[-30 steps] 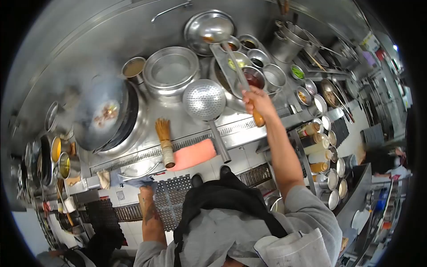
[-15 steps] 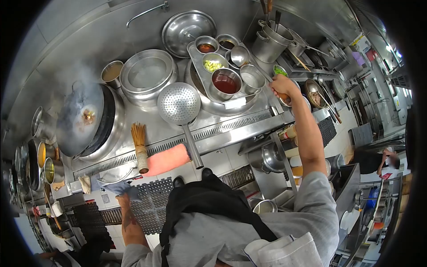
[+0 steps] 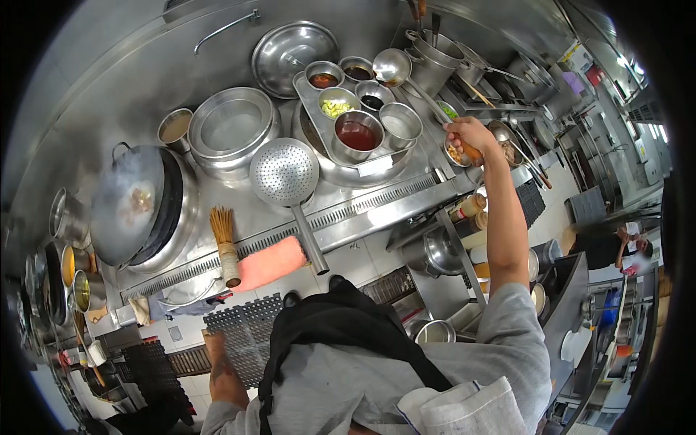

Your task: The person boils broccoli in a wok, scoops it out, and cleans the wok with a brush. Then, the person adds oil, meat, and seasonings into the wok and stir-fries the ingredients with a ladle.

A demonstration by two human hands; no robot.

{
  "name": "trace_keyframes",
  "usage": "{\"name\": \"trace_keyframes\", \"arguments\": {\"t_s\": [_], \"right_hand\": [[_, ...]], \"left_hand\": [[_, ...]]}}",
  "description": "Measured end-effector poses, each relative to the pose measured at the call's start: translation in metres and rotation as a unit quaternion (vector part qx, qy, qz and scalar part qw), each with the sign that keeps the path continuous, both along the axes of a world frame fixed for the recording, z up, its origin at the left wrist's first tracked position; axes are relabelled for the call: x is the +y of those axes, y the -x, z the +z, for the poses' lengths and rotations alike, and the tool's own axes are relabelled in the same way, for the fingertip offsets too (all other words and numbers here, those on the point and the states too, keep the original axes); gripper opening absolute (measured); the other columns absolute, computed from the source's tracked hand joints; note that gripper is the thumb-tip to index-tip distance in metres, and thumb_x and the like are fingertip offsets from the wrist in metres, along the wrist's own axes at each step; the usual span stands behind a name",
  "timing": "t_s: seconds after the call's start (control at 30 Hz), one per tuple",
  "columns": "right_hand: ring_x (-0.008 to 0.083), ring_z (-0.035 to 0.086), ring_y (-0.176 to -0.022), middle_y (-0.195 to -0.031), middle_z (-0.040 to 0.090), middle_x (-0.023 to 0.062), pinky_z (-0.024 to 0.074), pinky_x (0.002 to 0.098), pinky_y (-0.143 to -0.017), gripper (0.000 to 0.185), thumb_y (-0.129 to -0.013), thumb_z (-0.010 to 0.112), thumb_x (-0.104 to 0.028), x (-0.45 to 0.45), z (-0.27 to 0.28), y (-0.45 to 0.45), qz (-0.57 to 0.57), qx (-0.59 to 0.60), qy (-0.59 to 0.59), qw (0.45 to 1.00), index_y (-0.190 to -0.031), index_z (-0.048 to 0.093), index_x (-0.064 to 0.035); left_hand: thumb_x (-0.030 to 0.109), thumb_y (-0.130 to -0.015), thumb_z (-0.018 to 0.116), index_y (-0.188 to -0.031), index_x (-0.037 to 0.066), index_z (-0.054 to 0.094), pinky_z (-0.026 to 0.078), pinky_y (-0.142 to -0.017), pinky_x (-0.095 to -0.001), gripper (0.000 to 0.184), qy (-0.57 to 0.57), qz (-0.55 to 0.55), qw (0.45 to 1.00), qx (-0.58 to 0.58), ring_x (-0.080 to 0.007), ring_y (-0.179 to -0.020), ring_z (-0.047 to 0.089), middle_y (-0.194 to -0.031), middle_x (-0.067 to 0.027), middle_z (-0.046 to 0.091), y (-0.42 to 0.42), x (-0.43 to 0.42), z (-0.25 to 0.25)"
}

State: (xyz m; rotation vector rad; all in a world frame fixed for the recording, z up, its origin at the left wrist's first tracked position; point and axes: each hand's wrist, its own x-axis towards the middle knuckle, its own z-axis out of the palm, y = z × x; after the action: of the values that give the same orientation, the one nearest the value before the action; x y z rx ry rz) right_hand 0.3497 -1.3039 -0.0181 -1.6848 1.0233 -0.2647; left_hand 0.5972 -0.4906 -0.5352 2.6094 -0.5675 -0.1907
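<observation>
My right hand point(image 3: 470, 139) is closed round the wooden handle of a steel ladle point(image 3: 392, 67). The ladle's bowl is beside the back right of a tray point(image 3: 313, 110) of metal sauce cups, close to a dark sauce cup point(image 3: 357, 70). Below the counter's left part, near the black floor mat point(image 3: 246, 335), is my left hand point(image 3: 213, 339); its fingers are too unclear to make out. A grey-blue cloth point(image 3: 190, 307) hangs at the counter edge above it. Smoke rises from the wok point(image 3: 127, 206), which has small pieces of food in it.
A perforated skimmer point(image 3: 284, 172), bamboo brush point(image 3: 226, 250) and pink cloth point(image 3: 271, 262) lie along the counter's front. Behind them are a large round pot point(image 3: 230, 125) and a lid point(image 3: 293, 54). Stockpots point(image 3: 433, 61) stand back right; another person point(image 3: 605, 249) is far right.
My right hand swung the ladle rightward across the tray, and its bowl then moved toward the back. My left hand has come away from the grey-blue cloth. The view has shifted.
</observation>
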Motion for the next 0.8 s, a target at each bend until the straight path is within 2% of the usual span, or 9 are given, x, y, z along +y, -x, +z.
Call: {"name": "trace_keyframes", "arguments": {"t_s": [0.13, 0.23, 0.37, 0.4, 0.47, 0.57, 0.6, 0.67, 0.8], "right_hand": [[0.0056, 0.044, -0.047, -0.069, 0.053, 0.0016, 0.0361, 0.0216, -0.040, 0.014, -0.093, 0.060, -0.013, 0.018, 0.003, 0.002, -0.026, -0.036, -0.060, 0.997, -0.088, 0.054, -0.0016], [0.0035, 0.042, -0.047, -0.071, 0.052, -0.0002, 0.0335, 0.0192, -0.039, 0.012, -0.094, 0.059, -0.014, 0.048, 0.002, -0.012, -0.011, -0.085, -0.126, 0.988, -0.096, 0.053, -0.0038], [0.0025, 0.041, -0.047, -0.071, 0.050, -0.0020, 0.0311, 0.0187, -0.038, 0.011, -0.094, 0.059, -0.015, 0.145, 0.010, -0.084, 0.124, -0.060, -0.119, 0.983, -0.099, 0.052, -0.0075], [0.0025, 0.041, -0.047, -0.071, 0.050, -0.0020, 0.0311, 0.0187, -0.038, 0.011, -0.094, 0.059, -0.015, 0.172, 0.010, -0.110, 0.158, -0.061, -0.133, 0.976, -0.099, 0.052, -0.0075], [0.0032, 0.042, -0.047, -0.070, 0.051, -0.0024, 0.0331, 0.0201, -0.039, 0.011, -0.095, 0.059, -0.015, 0.225, 0.007, -0.161, 0.248, -0.034, -0.123, 0.960, -0.096, 0.053, -0.0059], [0.0050, 0.044, -0.047, -0.067, 0.049, -0.0020, 0.0359, 0.0226, -0.040, 0.012, -0.093, 0.059, -0.012, 0.304, -0.017, -0.241, 0.362, -0.006, -0.097, 0.927, -0.101, 0.055, -0.0029], [0.0062, 0.045, -0.047, -0.067, 0.050, -0.0011, 0.0370, 0.0244, -0.040, 0.018, -0.092, 0.059, -0.012, 0.331, -0.025, -0.267, 0.391, 0.002, -0.056, 0.919, -0.106, 0.057, -0.0002], [0.0148, 0.054, -0.050, -0.072, 0.060, 0.0075, 0.0438, 0.0307, -0.044, 0.032, -0.090, 0.063, -0.016, 0.369, -0.072, -0.329, 0.420, 0.013, 0.054, 0.906, -0.115, 0.059, 0.0044], [0.0329, 0.069, -0.067, -0.088, 0.069, 0.0231, 0.0543, 0.0415, -0.071, 0.033, -0.086, 0.063, -0.019, 0.462, -0.170, -0.416, 0.381, 0.006, 0.387, 0.840, -0.109, 0.064, 0.0042]], "left_hand": [[0.014, -0.081, 0.059, -0.076, 0.014, 0.065, 0.046, -0.064, -0.0431, 0.008, 0.053, 0.309, 0.918, 0.244, -0.0244, -0.068, 0.062, -0.073, -0.0058, 0.063, 0.000, 0.002, -0.001], [0.015, -0.077, 0.061, -0.082, 0.014, 0.064, 0.047, -0.070, -0.0492, 0.006, 0.001, 0.018, 0.998, 0.063, -0.0255, -0.068, 0.062, -0.076, -0.0063, 0.063, -0.008, 0.008, -0.004], [0.031, -0.091, 0.055, -0.113, 0.004, 0.066, 0.049, -0.089, -0.0473, 0.037, 0.005, -0.074, 0.988, -0.138, -0.0370, -0.107, 0.064, -0.114, -0.0176, 0.068, 0.007, 0.030, -0.018], [0.038, -0.088, 0.060, -0.121, 0.002, 0.060, 0.047, -0.095, -0.0472, 0.049, -0.053, 0.255, 0.950, 0.172, -0.0405, -0.113, 0.060, -0.125, -0.0200, 0.062, 0.024, 0.000, 0.038], [0.050, -0.079, 0.067, -0.124, -0.002, 0.055, 0.045, -0.100, -0.0490, 0.070, 0.011, 0.217, 0.958, 0.187, -0.0451, -0.113, 0.059, -0.126, -0.0263, 0.059, 0.042, -0.036, 0.139], [0.042, -0.080, 0.067, -0.100, -0.008, 0.065, 0.051, -0.087, -0.0436, 0.054, 0.117, 0.438, 0.847, 0.278, -0.0366, -0.099, 0.067, -0.100, -0.0238, 0.070, 0.029, -0.028, 0.084], [0.040, -0.082, 0.066, -0.089, -0.005, 0.068, 0.052, -0.082, -0.0425, 0.045, 0.132, 0.437, 0.887, 0.066, -0.0335, -0.090, 0.070, -0.088, -0.0192, 0.072, 0.014, -0.023, 0.025], [0.031, -0.089, 0.066, -0.079, -0.004, 0.065, 0.048, -0.063, -0.0345, 0.036, 0.282, 0.353, 0.892, 0.016, -0.0191, -0.062, 0.060, -0.068, -0.0120, 0.065, -0.017, -0.055, 0.130], [0.024, -0.088, 0.068, -0.073, 0.001, 0.061, 0.045, -0.059, -0.0403, 0.028, 0.278, 0.247, 0.911, -0.180, -0.0323, -0.063, 0.057, -0.069, -0.0140, 0.061, -0.101, -0.086, 0.282]]}}
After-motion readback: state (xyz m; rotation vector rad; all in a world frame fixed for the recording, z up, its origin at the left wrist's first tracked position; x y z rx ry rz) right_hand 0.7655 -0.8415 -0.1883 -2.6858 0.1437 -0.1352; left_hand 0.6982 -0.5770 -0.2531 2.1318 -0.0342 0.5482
